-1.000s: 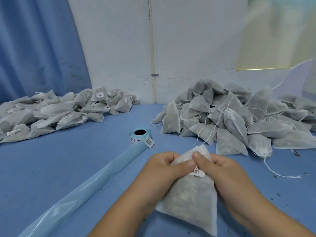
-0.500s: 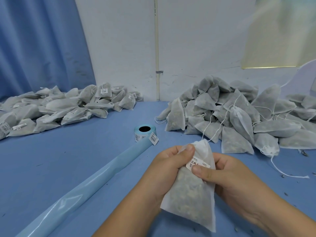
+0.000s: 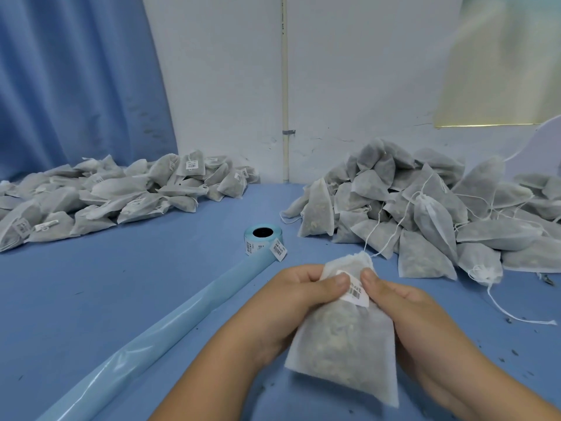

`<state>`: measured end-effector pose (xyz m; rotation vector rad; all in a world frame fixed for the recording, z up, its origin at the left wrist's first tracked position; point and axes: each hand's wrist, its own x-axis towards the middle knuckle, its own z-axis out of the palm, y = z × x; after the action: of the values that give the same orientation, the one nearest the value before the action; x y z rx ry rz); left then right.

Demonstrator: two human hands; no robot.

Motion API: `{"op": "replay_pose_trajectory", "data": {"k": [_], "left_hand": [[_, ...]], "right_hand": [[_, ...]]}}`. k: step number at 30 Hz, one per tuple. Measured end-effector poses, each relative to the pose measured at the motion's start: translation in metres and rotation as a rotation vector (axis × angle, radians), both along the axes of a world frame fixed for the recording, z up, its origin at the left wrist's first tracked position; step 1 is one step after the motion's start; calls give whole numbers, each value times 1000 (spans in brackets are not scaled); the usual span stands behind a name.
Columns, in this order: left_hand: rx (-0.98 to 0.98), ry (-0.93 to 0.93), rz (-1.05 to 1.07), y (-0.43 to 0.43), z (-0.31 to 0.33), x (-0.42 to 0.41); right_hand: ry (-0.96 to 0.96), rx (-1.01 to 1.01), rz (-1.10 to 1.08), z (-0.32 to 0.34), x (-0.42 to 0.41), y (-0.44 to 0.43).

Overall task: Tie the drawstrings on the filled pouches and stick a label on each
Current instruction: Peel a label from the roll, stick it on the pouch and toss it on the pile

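Head view: left hand (image 3: 291,302) and right hand (image 3: 403,308) pinch pouch (image 3: 343,350) near top edge, seemingly pressing label (image 3: 355,292)

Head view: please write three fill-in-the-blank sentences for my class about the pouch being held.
The left hand and right hand hold one filled ____. Both thumbs press on a white barcode ____ near its top. The roll of labels stands on a ____ table.
Missing words: pouch; label; blue.

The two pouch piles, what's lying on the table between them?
In the head view, a blue label roll sits between the left pile and right pile, its backing strip trailing toward the person.
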<state>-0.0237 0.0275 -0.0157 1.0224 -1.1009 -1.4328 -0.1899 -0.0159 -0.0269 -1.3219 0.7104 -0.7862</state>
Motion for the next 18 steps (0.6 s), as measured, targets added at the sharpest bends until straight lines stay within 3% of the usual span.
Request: {"op": "replay_pose_trajectory", "data": {"k": [4, 7, 12, 18], "left_hand": [[-36, 167, 193, -2, 5, 4], [-4, 296, 271, -8, 5, 11], [-96, 705, 316, -12, 6, 35], [-129, 985, 659, -21, 5, 67]], "right_hand": [[-62, 2, 324, 12, 2, -8], [17, -65, 453, 25, 16, -15], [59, -156, 386, 50, 63, -25], [-12, -6, 321, 75, 141, -33]]}}
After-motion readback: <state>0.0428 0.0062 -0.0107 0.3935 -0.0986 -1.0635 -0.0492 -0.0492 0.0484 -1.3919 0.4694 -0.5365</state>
